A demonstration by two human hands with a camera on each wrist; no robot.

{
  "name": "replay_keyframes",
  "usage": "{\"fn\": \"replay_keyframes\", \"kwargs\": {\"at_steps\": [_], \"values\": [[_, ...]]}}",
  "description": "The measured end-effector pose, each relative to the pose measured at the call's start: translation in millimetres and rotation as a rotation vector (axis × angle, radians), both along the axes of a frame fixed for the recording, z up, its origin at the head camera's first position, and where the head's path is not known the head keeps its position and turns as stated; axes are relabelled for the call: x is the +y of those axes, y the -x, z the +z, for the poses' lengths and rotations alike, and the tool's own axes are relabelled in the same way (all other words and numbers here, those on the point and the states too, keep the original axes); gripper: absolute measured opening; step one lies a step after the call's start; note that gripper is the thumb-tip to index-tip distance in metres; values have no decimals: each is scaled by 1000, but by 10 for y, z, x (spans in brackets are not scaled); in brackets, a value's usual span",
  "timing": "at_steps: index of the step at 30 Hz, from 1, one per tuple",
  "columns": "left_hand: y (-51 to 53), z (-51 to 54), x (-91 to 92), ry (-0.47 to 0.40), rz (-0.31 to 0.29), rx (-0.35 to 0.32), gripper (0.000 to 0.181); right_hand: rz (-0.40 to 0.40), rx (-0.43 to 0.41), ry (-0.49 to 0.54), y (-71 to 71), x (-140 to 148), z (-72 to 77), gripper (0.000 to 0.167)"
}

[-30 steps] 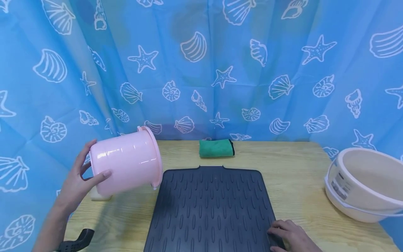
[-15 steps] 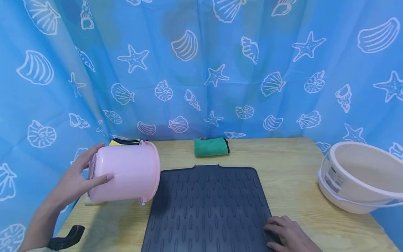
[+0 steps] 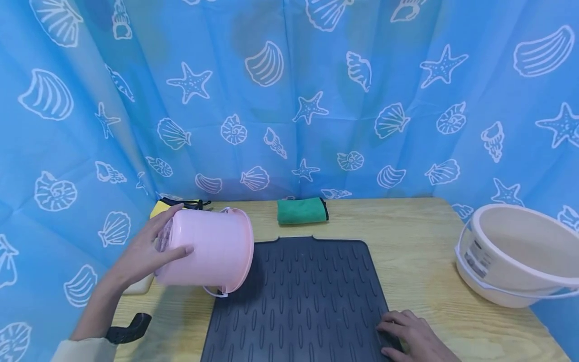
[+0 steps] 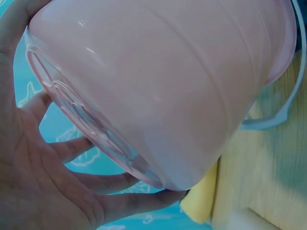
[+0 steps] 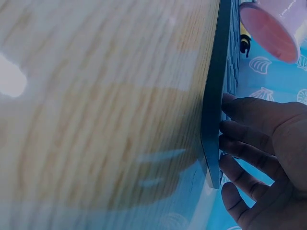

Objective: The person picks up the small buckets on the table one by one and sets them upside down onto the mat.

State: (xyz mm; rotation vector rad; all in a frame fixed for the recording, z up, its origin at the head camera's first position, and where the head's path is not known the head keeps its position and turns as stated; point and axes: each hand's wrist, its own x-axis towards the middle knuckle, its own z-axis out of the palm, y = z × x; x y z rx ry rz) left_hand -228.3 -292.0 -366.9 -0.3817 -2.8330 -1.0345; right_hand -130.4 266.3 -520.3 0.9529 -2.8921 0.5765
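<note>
A pink bucket [image 3: 208,246] lies sideways in the air, its mouth facing right and its thin handle hanging below the rim. My left hand [image 3: 145,251] grips it round the base, thumb on the near side; in the left wrist view, the fingers [image 4: 120,201] spread across the bottom. The bucket's rim is over the left edge of a dark ribbed mat [image 3: 294,296]. My right hand [image 3: 413,334] rests at that mat's right edge, fingers loosely bent. In the right wrist view, its fingertips touch the mat's side [image 5: 216,110]. The bucket's inside is hidden in the head view.
At the right stands a cream bucket [image 3: 497,251] with a handle. A rolled green cloth [image 3: 300,211] lies behind the mat. Behind the pink bucket shows a yellow cloth [image 3: 160,207] with black trim, and below it a whitish object [image 3: 140,286]. A shell-patterned curtain [image 3: 289,100] encloses the wooden table.
The head view has shifted slightly. The left hand first lowered the pink bucket a little, then carried it right, towards the mat. My right hand has stayed at the mat's edge.
</note>
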Motion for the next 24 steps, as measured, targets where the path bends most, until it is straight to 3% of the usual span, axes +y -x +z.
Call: {"fn": "replay_keyframes", "kwargs": {"at_steps": [15, 24], "values": [[118, 203, 341, 186, -51, 2, 98, 9, 49, 18, -5, -13, -38, 31], [239, 249, 580, 264, -42, -95, 104, -26, 2, -9, -18, -18, -10, 33]]}}
